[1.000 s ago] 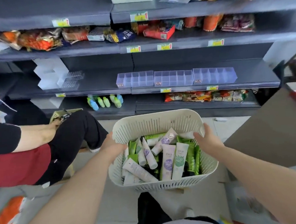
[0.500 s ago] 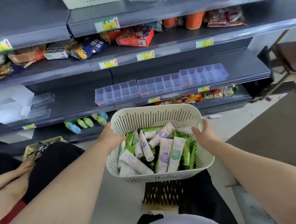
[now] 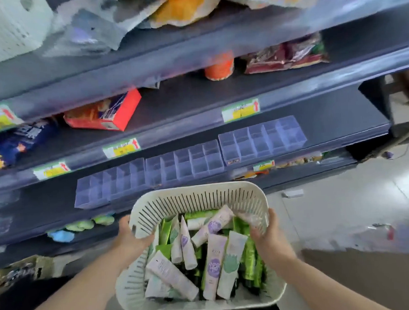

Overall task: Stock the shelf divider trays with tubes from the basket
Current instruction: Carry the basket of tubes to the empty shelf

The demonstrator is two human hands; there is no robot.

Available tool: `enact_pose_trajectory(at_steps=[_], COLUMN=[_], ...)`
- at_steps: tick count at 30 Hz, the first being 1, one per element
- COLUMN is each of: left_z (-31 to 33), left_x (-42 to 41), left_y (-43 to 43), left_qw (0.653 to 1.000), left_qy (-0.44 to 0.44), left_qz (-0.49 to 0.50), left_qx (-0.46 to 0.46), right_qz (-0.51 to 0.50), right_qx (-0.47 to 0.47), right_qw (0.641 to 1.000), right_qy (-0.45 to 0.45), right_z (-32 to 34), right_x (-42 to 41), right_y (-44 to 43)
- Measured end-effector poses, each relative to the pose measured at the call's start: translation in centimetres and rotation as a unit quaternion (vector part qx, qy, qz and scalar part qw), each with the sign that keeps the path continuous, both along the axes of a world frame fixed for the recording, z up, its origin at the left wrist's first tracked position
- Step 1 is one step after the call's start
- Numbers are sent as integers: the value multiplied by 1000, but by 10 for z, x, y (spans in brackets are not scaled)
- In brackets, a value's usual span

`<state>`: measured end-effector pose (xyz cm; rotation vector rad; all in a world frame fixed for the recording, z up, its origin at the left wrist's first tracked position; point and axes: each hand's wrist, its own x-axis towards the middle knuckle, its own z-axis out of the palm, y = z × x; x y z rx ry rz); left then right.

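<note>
A cream slotted basket (image 3: 196, 198) is held in front of me, full of several white, lilac and green tubes (image 3: 214, 265). My left hand (image 3: 129, 239) grips its left rim and my right hand (image 3: 267, 234) grips its right rim. Just beyond the basket, three clear divider trays stand in a row on a dark shelf: the left tray (image 3: 110, 183), the middle tray (image 3: 185, 163) and the right tray (image 3: 262, 140). Their compartments hold nothing.
The shelf above the trays (image 3: 196, 100) carries a red box (image 3: 104, 115) and snack bags. The shelf below holds green and blue bottles (image 3: 81, 226). Pale floor (image 3: 343, 206) lies at the right, with a brown surface (image 3: 371, 276) at the lower right.
The basket has risen and come close to the shelf with the divider trays. The view swung left and tilted; the seated person at the left is out of sight. Both hands still hold the rims.
</note>
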<state>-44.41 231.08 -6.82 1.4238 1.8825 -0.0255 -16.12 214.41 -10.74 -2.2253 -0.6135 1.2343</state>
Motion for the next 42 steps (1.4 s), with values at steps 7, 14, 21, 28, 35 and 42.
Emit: enact_pose_trajectory(at_steps=[7, 14, 21, 28, 35, 42], left_z=[-88, -81, -73, -69, -71, -89], left_x=[45, 47, 28, 32, 42, 33], left_y=[9, 3, -2, 9, 7, 17], left_qw=[1000, 998, 996, 997, 996, 997], left_qy=[24, -28, -9, 16, 43, 30], left_qz=[-2, 53, 80, 47, 50, 44], left_qx=[1, -18, -49, -61, -62, -57], right_qz=[-27, -39, 2, -11, -21, -39], right_qx=[23, 36, -17, -72, -87, -83], right_qw=[999, 998, 999, 997, 996, 996], right_qy=[26, -22, -27, 0, 20, 21], right_z=[-57, -45, -47, -58, -60, -65], right_x=[56, 61, 34, 24, 39, 32], right_y=[6, 32, 33, 17, 26, 34])
